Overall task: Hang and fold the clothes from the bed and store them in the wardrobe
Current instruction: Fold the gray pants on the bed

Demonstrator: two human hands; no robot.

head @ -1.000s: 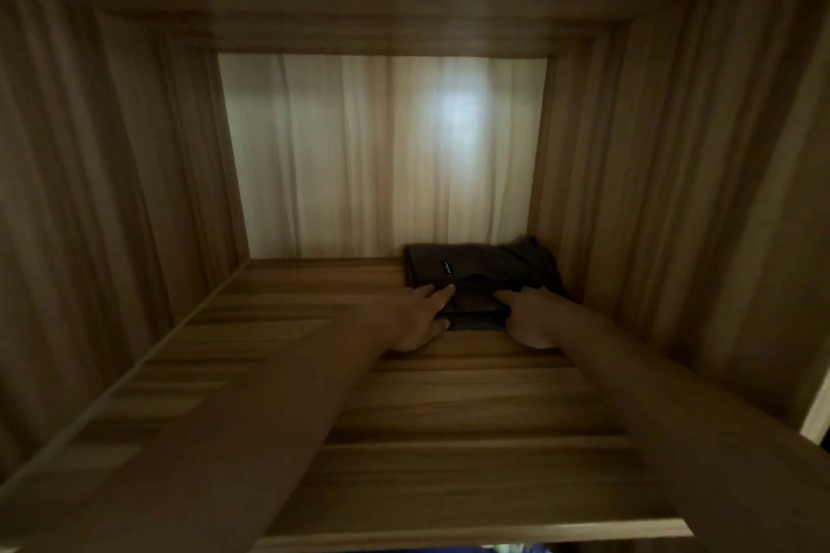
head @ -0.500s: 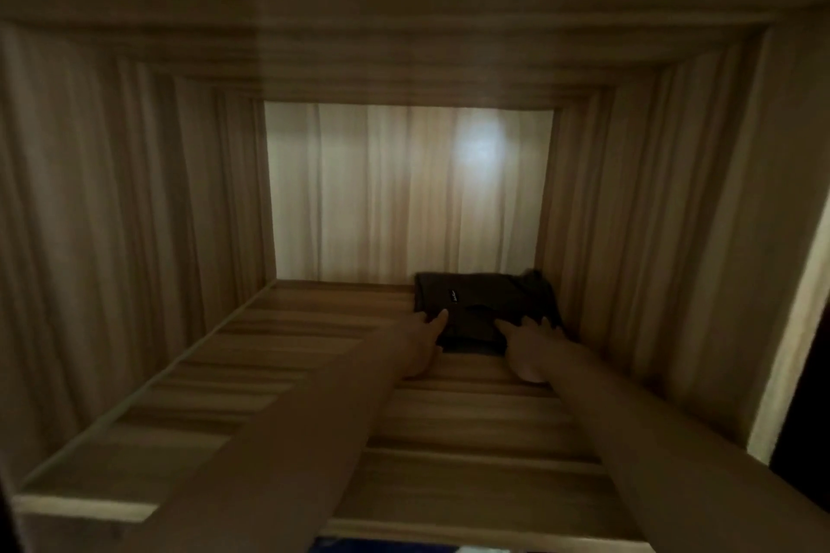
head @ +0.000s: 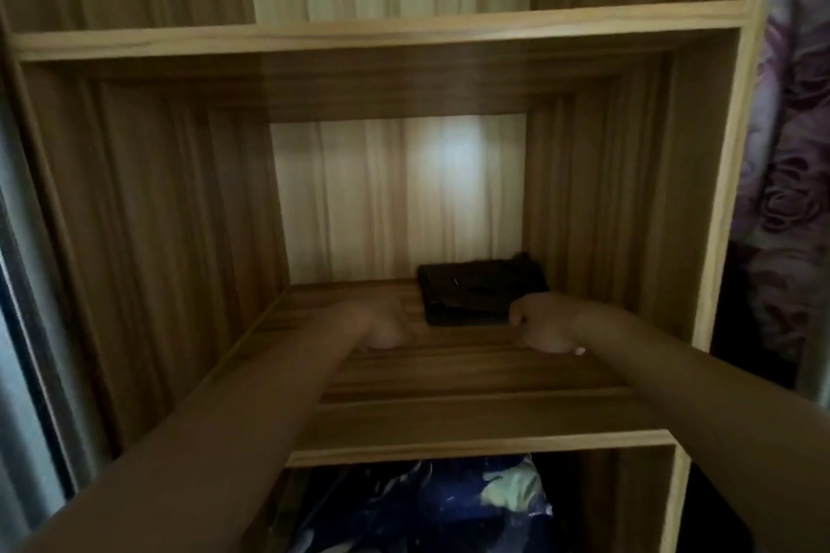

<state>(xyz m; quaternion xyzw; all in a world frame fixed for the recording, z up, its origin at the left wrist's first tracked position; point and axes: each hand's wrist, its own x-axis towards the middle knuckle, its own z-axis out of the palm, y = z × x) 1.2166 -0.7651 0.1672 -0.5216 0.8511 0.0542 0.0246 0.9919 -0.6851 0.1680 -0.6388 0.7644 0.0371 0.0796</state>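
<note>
A folded dark garment [head: 476,292] lies at the back right of a wooden wardrobe shelf [head: 449,400], close to the right wall. My left hand [head: 381,328] is blurred and hovers over the shelf, just left of the garment and apart from it. Level with the garment's front right corner is my right hand [head: 543,326], its fingers loosely curled. Neither hand holds anything.
Another shelf board [head: 381,34] closes the compartment from above. The compartment below holds blue patterned fabric [head: 426,507]. A purple floral cloth [head: 790,148] hangs to the right of the wardrobe, and a dark door frame [head: 27,328] runs down the left edge.
Both hands have let go of the folded garment and pulled back from it. The view has backed out of the compartment, showing the shelves above and below.
</note>
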